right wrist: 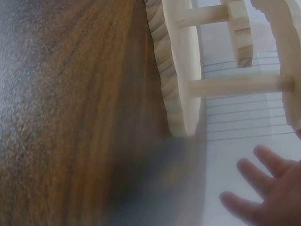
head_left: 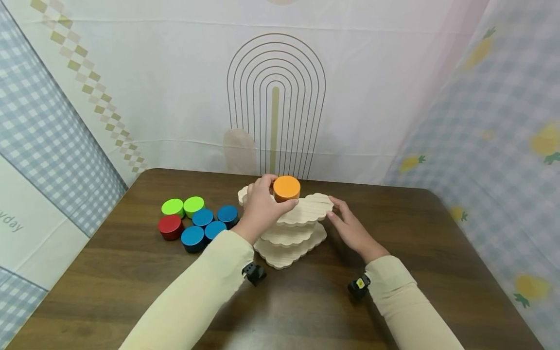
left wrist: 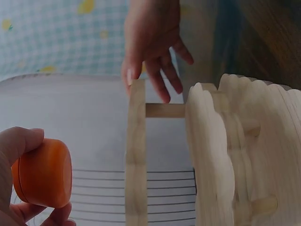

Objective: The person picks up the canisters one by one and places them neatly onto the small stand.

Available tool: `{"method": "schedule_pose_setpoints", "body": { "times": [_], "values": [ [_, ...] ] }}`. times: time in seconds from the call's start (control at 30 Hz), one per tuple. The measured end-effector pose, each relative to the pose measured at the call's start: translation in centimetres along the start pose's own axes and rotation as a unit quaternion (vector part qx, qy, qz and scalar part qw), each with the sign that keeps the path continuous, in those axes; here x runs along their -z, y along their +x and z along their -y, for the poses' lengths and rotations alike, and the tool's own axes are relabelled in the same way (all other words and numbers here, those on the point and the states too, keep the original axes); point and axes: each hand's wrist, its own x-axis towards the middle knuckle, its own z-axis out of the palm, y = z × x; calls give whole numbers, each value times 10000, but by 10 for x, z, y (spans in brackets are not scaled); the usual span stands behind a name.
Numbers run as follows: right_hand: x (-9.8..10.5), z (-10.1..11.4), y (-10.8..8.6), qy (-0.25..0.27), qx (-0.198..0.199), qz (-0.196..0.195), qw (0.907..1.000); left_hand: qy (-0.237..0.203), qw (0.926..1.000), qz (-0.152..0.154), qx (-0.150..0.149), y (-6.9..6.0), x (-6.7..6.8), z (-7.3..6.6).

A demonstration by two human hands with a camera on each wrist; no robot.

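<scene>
An orange wooden disc (head_left: 286,188) is gripped in my left hand (head_left: 261,206), between thumb and fingers. It is held over the top board of a pale wooden tiered stand (head_left: 290,234) with scalloped boards. The left wrist view shows a gap between the orange disc (left wrist: 46,173) and the top board (left wrist: 136,160). My right hand (head_left: 353,229) touches that board's right end with thumb and index finger. Below the board, the other right-hand fingers spread loosely in the right wrist view, near a round peg (right wrist: 242,85) joining two tiers.
Left of the stand, several blue discs (head_left: 193,238) lie grouped with two green discs (head_left: 173,207) and a red disc (head_left: 170,227). All rest on the dark wooden table (head_left: 131,287). A patterned cloth (head_left: 372,97) hangs behind the table's far edge.
</scene>
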Motion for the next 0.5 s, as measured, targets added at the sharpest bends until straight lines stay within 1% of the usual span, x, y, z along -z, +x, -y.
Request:
{"method": "schedule_pose_setpoints", "body": {
  "times": [0.1,0.2,0.33,0.5],
  "values": [
    [0,0,1,-10,-40,37,10000,182,9998,-13,-44,2,-8,-3],
    [-1,0,2,11,-85,72,9999,275,9996,28,-104,4,-15,-6],
    [-1,0,2,54,-93,113,9999,307,9994,70,-174,7,-25,-8],
    [-1,-1,2,100,-48,145,9998,350,9990,54,-255,10,-36,-10]
  ]
}}
